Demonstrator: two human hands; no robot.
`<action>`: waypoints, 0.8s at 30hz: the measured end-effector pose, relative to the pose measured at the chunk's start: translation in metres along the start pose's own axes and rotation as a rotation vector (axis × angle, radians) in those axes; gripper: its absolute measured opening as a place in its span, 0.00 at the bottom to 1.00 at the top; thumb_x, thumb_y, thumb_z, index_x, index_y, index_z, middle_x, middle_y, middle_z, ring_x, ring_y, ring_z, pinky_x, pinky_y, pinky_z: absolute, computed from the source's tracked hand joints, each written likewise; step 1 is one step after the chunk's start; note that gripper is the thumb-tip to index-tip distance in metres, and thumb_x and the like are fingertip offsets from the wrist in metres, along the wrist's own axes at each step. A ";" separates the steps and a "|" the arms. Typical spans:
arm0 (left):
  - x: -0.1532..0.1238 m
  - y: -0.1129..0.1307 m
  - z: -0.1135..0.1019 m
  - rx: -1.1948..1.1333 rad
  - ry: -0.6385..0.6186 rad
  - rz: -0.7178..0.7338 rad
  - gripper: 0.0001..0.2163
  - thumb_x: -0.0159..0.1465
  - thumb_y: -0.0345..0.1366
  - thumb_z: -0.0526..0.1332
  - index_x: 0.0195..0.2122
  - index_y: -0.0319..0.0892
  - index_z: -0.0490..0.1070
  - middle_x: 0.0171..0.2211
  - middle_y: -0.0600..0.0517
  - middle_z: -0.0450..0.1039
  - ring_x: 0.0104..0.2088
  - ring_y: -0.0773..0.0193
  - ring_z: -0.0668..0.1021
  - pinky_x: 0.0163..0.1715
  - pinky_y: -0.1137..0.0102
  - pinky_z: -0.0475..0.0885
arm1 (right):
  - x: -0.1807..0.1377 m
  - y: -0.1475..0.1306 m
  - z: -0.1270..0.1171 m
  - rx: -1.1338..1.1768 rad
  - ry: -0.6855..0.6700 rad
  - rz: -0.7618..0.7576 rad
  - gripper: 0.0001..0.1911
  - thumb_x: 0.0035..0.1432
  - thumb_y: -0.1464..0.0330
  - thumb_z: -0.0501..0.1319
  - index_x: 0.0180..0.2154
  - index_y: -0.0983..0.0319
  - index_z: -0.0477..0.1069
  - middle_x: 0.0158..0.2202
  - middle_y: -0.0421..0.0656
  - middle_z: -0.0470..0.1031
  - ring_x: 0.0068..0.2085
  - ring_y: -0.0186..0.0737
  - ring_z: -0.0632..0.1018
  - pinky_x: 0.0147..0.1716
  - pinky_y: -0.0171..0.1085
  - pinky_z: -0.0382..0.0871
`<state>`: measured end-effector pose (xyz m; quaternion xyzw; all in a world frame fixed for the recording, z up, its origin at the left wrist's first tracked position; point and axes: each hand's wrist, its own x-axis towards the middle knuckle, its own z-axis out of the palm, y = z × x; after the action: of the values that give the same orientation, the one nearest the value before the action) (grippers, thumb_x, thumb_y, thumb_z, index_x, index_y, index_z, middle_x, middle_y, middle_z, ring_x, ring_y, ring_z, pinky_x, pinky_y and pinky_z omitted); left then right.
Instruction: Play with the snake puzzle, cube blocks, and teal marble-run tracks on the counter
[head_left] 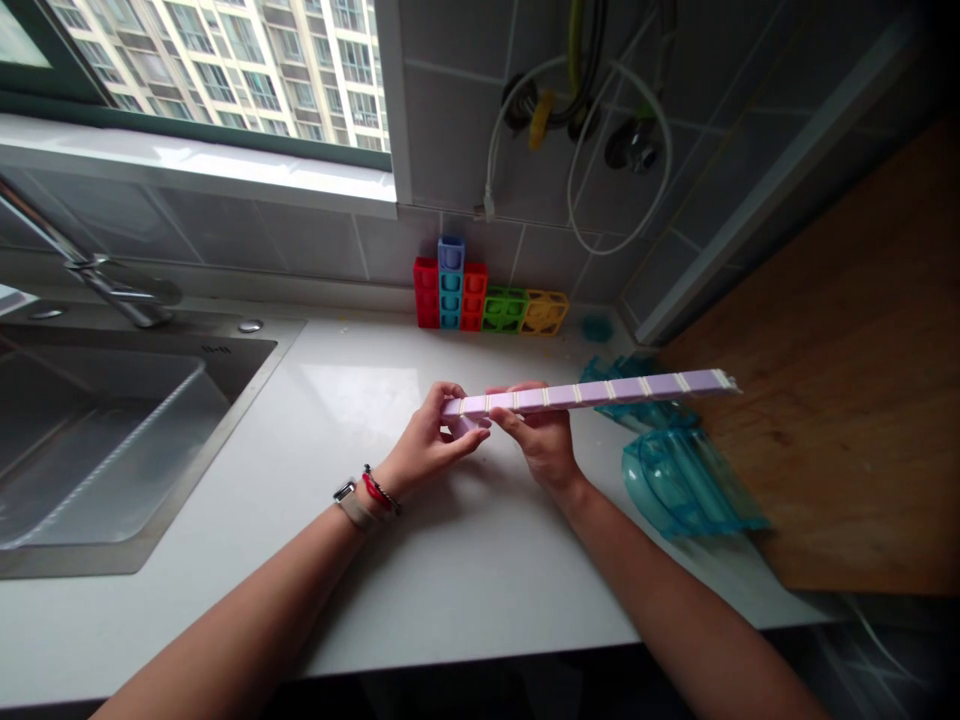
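We are holding a long purple strip (622, 390) in both hands, just above the white counter (450, 570). Our left hand (431, 440) is pinching the strip's left end, fingers closed on it. Our right hand (544, 440) is gripping it just beside, fingers clamped around it too. The strip's long axis is running left to right. Most of its length is reaching free past the right hand, which is the nearer to that unsupported end, over the teal plastic pieces (682, 480) beside the wooden board (847, 400). Coloured blocks (487, 300) are standing at the wall beyond.
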<state>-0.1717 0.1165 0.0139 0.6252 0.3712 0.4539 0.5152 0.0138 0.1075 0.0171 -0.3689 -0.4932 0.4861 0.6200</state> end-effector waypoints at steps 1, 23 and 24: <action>0.000 0.001 0.000 -0.029 -0.021 -0.021 0.23 0.59 0.40 0.73 0.47 0.46 0.61 0.36 0.56 0.67 0.28 0.71 0.74 0.27 0.76 0.76 | 0.000 -0.001 -0.001 -0.024 -0.033 0.005 0.20 0.52 0.62 0.76 0.41 0.56 0.70 0.42 0.42 0.83 0.45 0.46 0.83 0.46 0.45 0.79; 0.005 0.008 -0.010 -0.640 -0.101 -0.378 0.20 0.67 0.43 0.65 0.58 0.46 0.66 0.41 0.49 0.74 0.38 0.60 0.81 0.40 0.58 0.83 | 0.006 0.000 -0.010 -0.121 -0.047 -0.048 0.19 0.54 0.59 0.75 0.42 0.56 0.72 0.42 0.42 0.82 0.39 0.42 0.82 0.39 0.42 0.78; 0.005 0.007 -0.007 -0.594 -0.073 -0.342 0.23 0.66 0.42 0.66 0.60 0.46 0.64 0.42 0.49 0.74 0.39 0.59 0.81 0.43 0.56 0.82 | 0.005 0.001 -0.009 -0.137 -0.012 -0.058 0.19 0.54 0.60 0.75 0.43 0.56 0.72 0.43 0.43 0.82 0.41 0.43 0.82 0.42 0.42 0.79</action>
<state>-0.1770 0.1225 0.0222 0.3925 0.3036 0.4265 0.7562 0.0227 0.1131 0.0150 -0.3931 -0.5396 0.4352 0.6041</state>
